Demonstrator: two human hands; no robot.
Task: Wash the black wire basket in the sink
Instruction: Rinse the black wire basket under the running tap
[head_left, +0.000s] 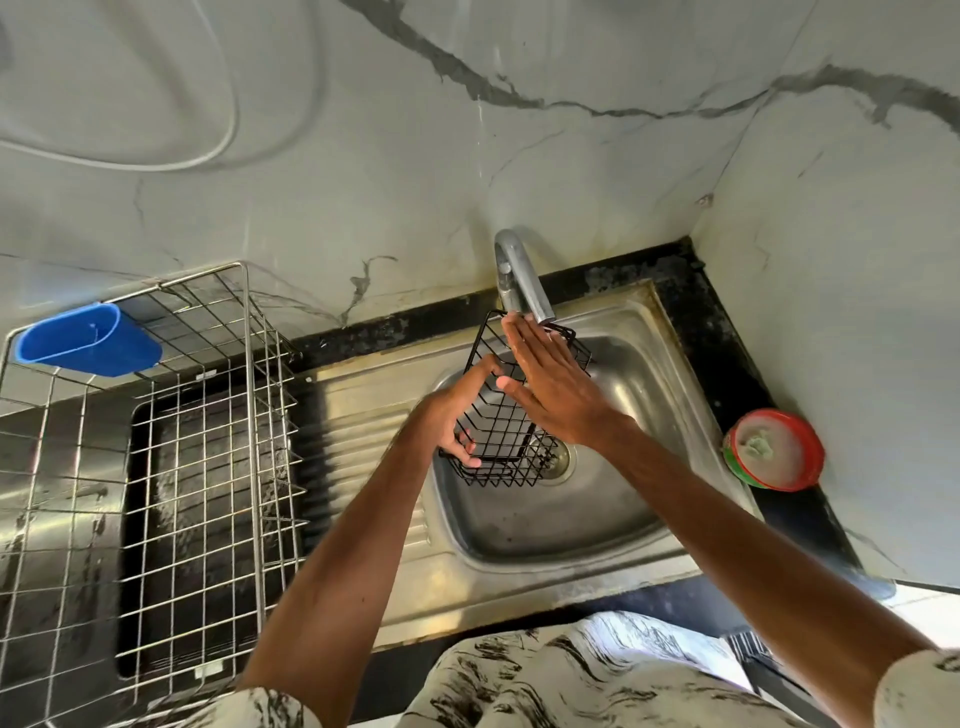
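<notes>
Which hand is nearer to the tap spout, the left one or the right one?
Right. The right hand stretches over the black wire basket, fingertips at the tap spout; the left hand grips the basket's lower left side, farther away.

dish rack (156, 441) cut off at the left edge, basket (501, 439) middle behind the right hand (558, 400), drain (562, 460) half behind wires

I read feed as bright, evenly lit. Soft glare on steel sink (571, 519). Shadows faint. Strong wide-angle bending at edges. Wall (363, 130) texture slightly smeared.
</notes>
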